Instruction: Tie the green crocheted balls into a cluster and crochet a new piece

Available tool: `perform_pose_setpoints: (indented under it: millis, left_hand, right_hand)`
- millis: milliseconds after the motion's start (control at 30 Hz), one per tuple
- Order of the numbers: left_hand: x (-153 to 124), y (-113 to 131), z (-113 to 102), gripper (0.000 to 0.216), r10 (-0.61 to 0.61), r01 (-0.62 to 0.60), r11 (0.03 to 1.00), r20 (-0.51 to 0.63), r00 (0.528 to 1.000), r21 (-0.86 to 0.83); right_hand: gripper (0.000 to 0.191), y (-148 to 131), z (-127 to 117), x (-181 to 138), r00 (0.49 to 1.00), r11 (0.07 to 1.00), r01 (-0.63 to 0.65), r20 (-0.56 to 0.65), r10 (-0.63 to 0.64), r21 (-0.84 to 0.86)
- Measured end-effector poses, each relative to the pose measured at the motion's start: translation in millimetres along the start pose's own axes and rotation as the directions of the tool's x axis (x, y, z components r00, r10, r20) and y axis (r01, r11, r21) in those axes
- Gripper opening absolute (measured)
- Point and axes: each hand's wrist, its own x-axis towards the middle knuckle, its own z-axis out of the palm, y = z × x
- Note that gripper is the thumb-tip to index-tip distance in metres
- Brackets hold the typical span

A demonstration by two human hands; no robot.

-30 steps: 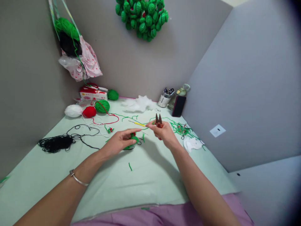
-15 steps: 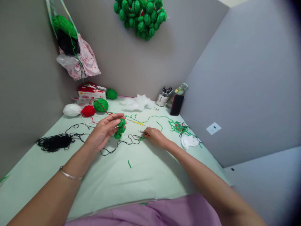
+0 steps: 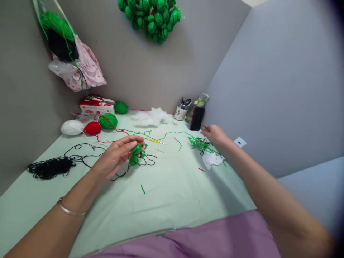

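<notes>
My left hand (image 3: 118, 154) is closed around a small cluster of green crocheted balls (image 3: 134, 160) with dark stripes, held just above the table. Black yarn (image 3: 146, 162) lies loosely beneath them. Over at the right, my right hand (image 3: 215, 135) is closed on a thin dark pointed tool (image 3: 204, 127), whose kind I cannot make out. That hand is above a heap of green and red yarn scraps (image 3: 199, 143). Between the hands lie a crochet hook (image 3: 153, 140) with a yellow grip and a thin needle (image 3: 159, 150).
Balls of white (image 3: 72, 127), red (image 3: 92, 128) and green yarn (image 3: 108, 121) sit at the left, near a black skein (image 3: 52, 166). White stuffing (image 3: 153, 117), a pen cup (image 3: 181, 110) and a phone (image 3: 197, 119) stand along the back. Green crocheted balls (image 3: 154, 21) hang above.
My right hand has moved right and away from me, from the middle of the table to over the scraps. The left hand still holds the green cluster. The view has shifted slightly.
</notes>
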Motion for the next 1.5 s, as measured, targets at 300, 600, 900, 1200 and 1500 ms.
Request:
perform_pose_setpoints:
  millis: [300,600,900,1200,1500]
  left_hand:
    - [-11,-18,25,0.024,-0.245,0.193,0.968,0.42,0.874,0.163]
    - [-14,-21,33,0.026,-0.302,0.183,0.946,0.519,0.8,0.269]
    - [-14,-19,27,0.024,-0.278,0.128,0.946,0.54,0.794,0.299]
    - [-15,-25,32,0.024,-0.329,0.155,0.933,0.593,0.735,0.325]
    - [-15,-27,31,0.024,-0.352,0.206,0.933,0.631,0.692,0.295]
  right_hand:
    - [0.021,-127,80,45,0.975,0.986,0.15,0.158,-0.159,0.067]
    - [0.03,-187,157,83,0.956,0.987,0.159,0.247,-0.156,0.008]
    - [0.036,-126,95,81,0.995,0.993,0.078,0.063,-0.084,0.088]
    - [0.013,-40,8,29,0.999,0.993,-0.042,-0.003,0.042,-0.114]
    - [0.024,-197,115,45,0.878,0.889,0.456,0.139,-0.458,0.043]
